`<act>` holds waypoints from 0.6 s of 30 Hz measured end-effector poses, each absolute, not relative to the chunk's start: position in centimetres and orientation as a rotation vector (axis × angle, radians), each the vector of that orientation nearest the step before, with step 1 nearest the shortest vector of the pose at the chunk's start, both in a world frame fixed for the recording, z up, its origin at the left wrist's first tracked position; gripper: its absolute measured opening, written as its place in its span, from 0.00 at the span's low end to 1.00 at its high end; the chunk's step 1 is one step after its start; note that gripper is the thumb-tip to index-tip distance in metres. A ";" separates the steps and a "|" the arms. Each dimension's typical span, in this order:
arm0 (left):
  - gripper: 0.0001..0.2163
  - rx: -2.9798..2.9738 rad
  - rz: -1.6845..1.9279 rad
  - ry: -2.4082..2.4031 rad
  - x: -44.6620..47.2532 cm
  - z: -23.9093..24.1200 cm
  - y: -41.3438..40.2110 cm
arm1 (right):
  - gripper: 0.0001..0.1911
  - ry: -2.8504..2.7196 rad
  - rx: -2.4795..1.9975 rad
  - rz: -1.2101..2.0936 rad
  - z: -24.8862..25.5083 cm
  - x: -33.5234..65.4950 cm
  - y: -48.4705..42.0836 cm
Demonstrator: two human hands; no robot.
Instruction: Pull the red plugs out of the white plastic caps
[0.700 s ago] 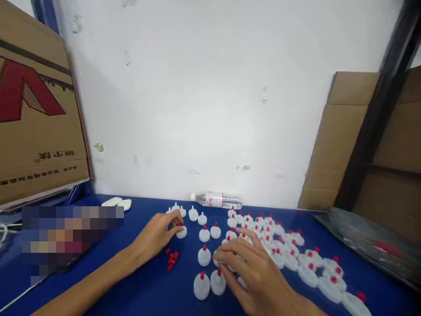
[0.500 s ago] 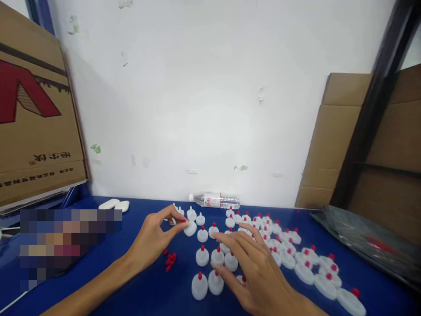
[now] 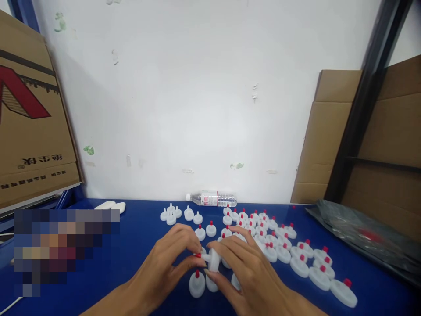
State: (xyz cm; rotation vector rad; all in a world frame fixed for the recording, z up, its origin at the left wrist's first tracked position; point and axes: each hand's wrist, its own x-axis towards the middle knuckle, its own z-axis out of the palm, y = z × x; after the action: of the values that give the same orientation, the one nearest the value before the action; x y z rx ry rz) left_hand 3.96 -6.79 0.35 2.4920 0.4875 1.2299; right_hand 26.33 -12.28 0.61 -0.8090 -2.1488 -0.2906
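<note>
In front of me, my right hand pinches a white nozzle lid, turned on its side with its spout to the left. My left hand grips a small red tip cap between thumb and forefinger, at the end of that spout. How far the cap sits on the spout is hard to see. Around my hands stand several white lids with red caps, such as a nearby capped lid. Farther back is a group of uncapped white lids. My hands partly hide some lids.
Rows of red-capped lids spread over the right of the blue table. A plastic bottle lies along the wall. A dark plastic bag is at right, a cardboard box at left. White oval items lie back left.
My left hand has moved right and nearer with the red cap. My right hand has closed on the white lid, now tipped sideways. The loose red caps are hidden now.
</note>
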 end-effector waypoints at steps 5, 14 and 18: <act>0.04 2.559 1.189 0.436 3.9 0.2 -6.6 | 0.15 -2.170 -0.778 -0.325 0.4 26.3 -12.4; 0.10 2.297 1.020 0.522 3.9 -0.9 -7.6 | 0.15 -2.203 -0.692 -0.461 -0.9 26.5 -12.2; 0.10 2.347 1.036 0.541 3.8 -0.7 -7.7 | 0.14 -2.225 -0.685 -0.463 -0.4 26.3 -12.1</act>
State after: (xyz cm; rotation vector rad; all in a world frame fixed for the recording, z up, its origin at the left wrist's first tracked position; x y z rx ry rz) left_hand 3.79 -7.65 -0.72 2.3468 0.5412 1.0363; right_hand 26.27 -12.11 -0.44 -0.6850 -2.2255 -0.4633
